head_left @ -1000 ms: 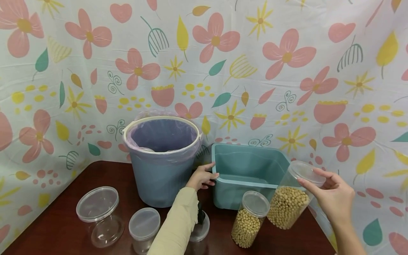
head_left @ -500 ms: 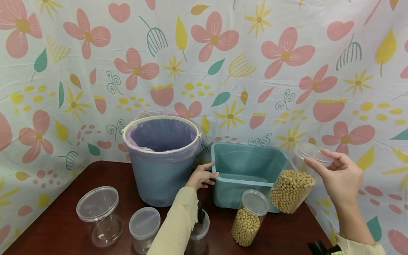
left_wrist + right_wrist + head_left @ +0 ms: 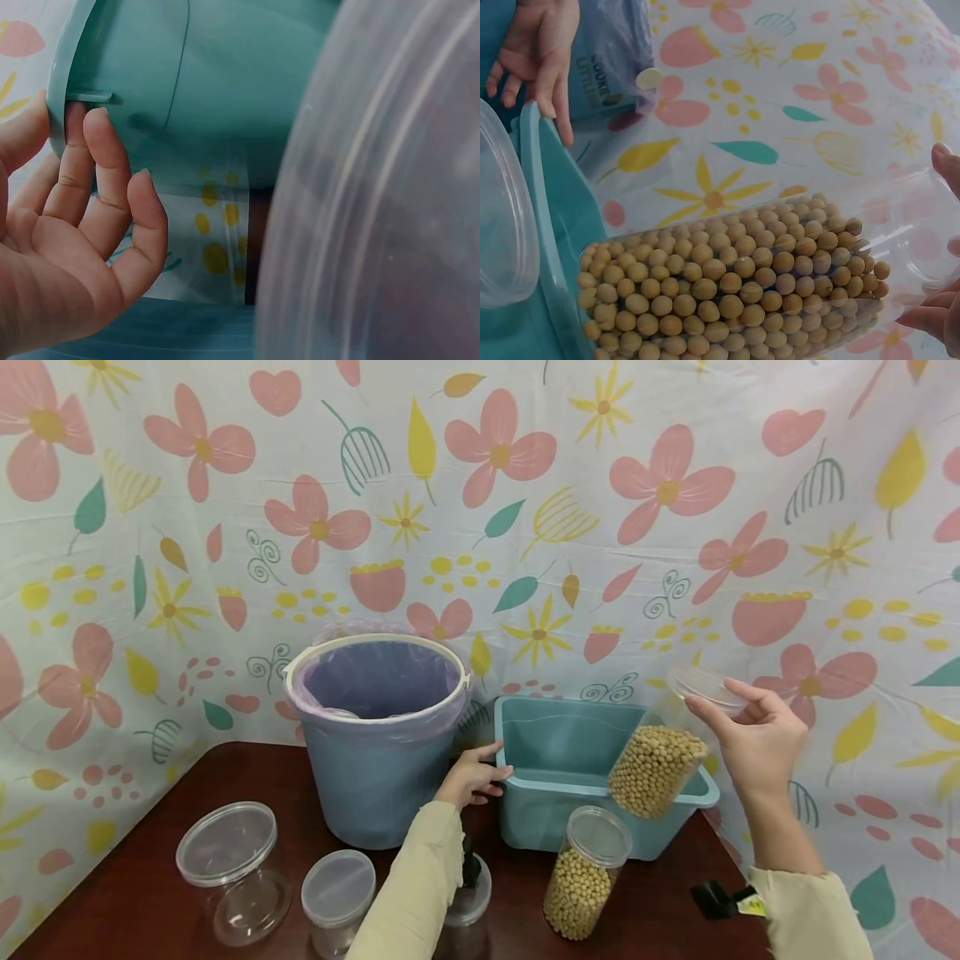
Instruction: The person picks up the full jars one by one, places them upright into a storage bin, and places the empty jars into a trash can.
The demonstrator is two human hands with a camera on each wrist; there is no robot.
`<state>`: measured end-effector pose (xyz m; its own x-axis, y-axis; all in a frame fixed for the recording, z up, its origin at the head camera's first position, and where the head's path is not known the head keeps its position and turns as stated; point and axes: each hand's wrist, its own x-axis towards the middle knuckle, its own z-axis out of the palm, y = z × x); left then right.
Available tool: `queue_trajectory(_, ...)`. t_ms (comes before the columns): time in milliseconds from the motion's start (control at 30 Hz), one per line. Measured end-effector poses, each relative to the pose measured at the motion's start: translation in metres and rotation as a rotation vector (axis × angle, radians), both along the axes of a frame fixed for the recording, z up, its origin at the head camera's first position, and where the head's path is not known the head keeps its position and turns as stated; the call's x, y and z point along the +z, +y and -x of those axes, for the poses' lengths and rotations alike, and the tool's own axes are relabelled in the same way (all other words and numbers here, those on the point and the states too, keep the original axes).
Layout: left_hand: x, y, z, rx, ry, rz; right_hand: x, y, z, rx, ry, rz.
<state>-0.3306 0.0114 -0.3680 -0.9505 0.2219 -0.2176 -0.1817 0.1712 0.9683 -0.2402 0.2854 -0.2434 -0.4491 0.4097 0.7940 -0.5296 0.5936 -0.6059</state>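
In the head view my right hand (image 3: pixel 761 739) grips the lid end of a clear plastic jar (image 3: pixel 654 772) part-filled with round tan beans. Tilted, with its base toward the lower left, that jar overlaps the front right of a teal plastic bin (image 3: pixel 536 818). The right wrist view shows the beans (image 3: pixel 735 277) through the jar wall and my fingertips around its lid end. My left hand (image 3: pixel 472 779) pinches the bin's left rim between thumb and fingers, as the left wrist view also shows. A second jar of beans (image 3: pixel 581 889), lidded, stands on the table before the bin.
Left of the bin stands a blue bucket (image 3: pixel 367 785) with a purple liner and pale rim ring. Several clear lidded containers, including a wide one (image 3: pixel 228 843) and a small one (image 3: pixel 337 889), stand along the front left. A floral sheet (image 3: pixel 570 552) hangs close behind.
My right hand has lifted the jar of beans, then brought it leftward over the bin's front right side. My left hand stays at the bin's rim.
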Motion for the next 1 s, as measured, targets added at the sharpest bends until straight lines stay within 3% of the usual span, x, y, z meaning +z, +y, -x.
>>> queue_trajectory(267,0.001,0.000,-0.002,0.007,0.011,0.005,-0.012,-0.008,0.022,-0.010,-0.025,-0.002)
queue_trajectory(500,0.000,0.000,-0.002,0.006,0.001,0.007,-0.026,-0.011,0.034,0.008,0.034,0.005)
queue_trajectory(567,0.000,0.000,-0.003,0.012,0.004,0.009,-0.028,-0.013,0.038,0.044,0.065,0.028)
queue_trajectory(633,0.000,0.000,-0.003,0.018,0.005,0.010,-0.039,-0.004,0.054,0.160,0.146,0.071)
queue_trajectory(733,0.001,-0.001,-0.004,0.022,0.008,0.017,-0.040,-0.006,0.060,0.217,0.173,0.098)
queue_trajectory(800,0.000,-0.001,-0.004,0.018,0.007,0.015,-0.040,-0.008,0.062,0.196,0.160,0.089)
queue_trajectory(867,0.000,0.000,-0.003,0.014,0.010,0.013,-0.030,-0.022,0.050,0.103,0.087,0.059)
queue_trajectory(1000,-0.001,-0.001,-0.003,0.015,0.015,0.008,-0.030,-0.030,0.055,0.080,0.066,0.058)
